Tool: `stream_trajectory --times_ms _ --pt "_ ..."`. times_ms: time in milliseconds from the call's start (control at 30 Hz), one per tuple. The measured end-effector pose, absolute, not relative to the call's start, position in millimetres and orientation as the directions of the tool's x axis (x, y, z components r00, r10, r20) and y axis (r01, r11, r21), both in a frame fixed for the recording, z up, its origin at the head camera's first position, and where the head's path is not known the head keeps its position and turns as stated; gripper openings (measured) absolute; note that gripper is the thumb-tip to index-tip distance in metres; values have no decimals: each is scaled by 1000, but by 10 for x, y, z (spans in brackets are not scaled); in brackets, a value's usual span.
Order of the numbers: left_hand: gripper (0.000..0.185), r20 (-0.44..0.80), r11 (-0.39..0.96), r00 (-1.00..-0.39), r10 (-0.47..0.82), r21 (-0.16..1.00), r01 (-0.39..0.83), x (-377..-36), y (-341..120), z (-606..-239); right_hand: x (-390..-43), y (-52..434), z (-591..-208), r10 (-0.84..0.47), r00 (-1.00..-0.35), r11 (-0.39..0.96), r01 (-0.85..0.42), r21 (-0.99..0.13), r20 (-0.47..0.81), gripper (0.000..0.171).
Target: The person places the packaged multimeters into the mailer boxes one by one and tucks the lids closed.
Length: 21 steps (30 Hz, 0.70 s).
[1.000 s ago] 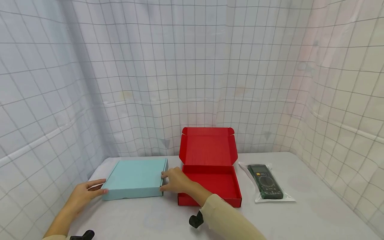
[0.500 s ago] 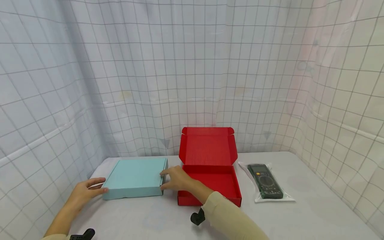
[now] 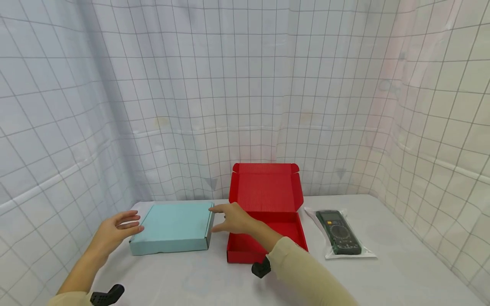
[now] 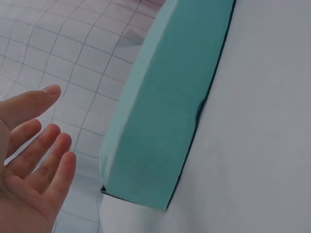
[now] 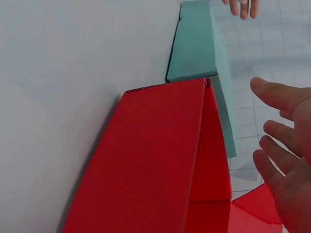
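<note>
Hands: both lifted off the teal box, one at each side of it, holding nothing.
Left hand: at the box's 9 o'clock edge, fingers straight and loosely spread, palm turned toward the box; the left wrist view shows a gap between the fingertips and the box wall, so no contact.
Right hand: at the box's 3 o'clock edge, over the near-left corner of the red box, fingers extended and apart, thumb below; the right wrist view shows it wide and clear of both boxes.
Teal box: closed, flat on the table, lid down; it sits at 9 o'clock from the red box, the two just beside each other, and in the right wrist view their walls look to meet at the near corner.
Teal box in wrist views: front wall and lower corner fill the left wrist picture; a narrow teal strip runs along the red wall in the right wrist picture.
Red box: open, lid standing upright at its 12 o'clock side, tray bare where it shows; its outer wall fills the right wrist view.
Multimeter: dark green, sealed in a clear bag, lying flat at 3 o'clock from the red box, near it but apart.
Sleeve: beige, on the right forearm, crossing in front of the red box.
Backdrop: white gridded sheet hung behind and at both sides of the table.
</note>
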<state>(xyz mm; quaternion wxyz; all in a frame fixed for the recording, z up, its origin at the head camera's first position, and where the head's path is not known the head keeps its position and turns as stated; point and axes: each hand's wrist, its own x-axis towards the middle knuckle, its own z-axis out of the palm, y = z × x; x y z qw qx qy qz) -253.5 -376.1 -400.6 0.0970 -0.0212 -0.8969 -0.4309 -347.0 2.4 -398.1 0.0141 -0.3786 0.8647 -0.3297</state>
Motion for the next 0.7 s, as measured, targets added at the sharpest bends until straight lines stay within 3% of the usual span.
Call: stream_trajectory --times_ms 700 --pt "69 290 529 -957 25 808 259 -2718 -3112 -3664 -3551 637 -3601 -659 -691 485 -693 -534 297 61"
